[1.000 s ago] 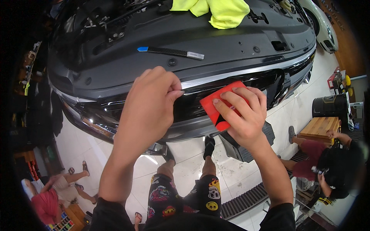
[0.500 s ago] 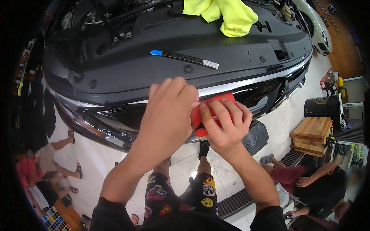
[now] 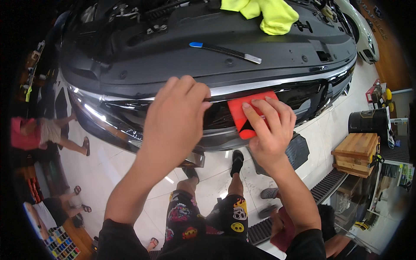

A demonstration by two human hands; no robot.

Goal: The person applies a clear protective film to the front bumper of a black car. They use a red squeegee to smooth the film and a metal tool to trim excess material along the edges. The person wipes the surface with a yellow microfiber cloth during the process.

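My left hand (image 3: 175,115) has curled fingers at the chrome trim (image 3: 243,87) along the car's front; what its fingertips pinch, if anything, is hidden. Just right of it, my right hand (image 3: 271,132) grips a red squeegee (image 3: 237,107), pressed against the glossy black panel (image 3: 307,96) below the trim. On the dark plastic cover (image 3: 125,56) above both hands lie a slim black tool (image 3: 223,53) with a blue tip and a silver end, and a bunched yellow-green cloth (image 3: 277,21).
A person in pink (image 3: 24,130) and another (image 3: 47,216) are at the left; one in maroon (image 3: 281,229) is below right, behind my arm. At right stand a wooden box (image 3: 355,154), a black drum (image 3: 366,122) and a white car (image 3: 368,39). Floor grating (image 3: 329,186) runs below.
Since half a second ago, my right hand and the squeegee have shifted right, leaving a gap beside my left hand. The co-worker at right has moved down and left.
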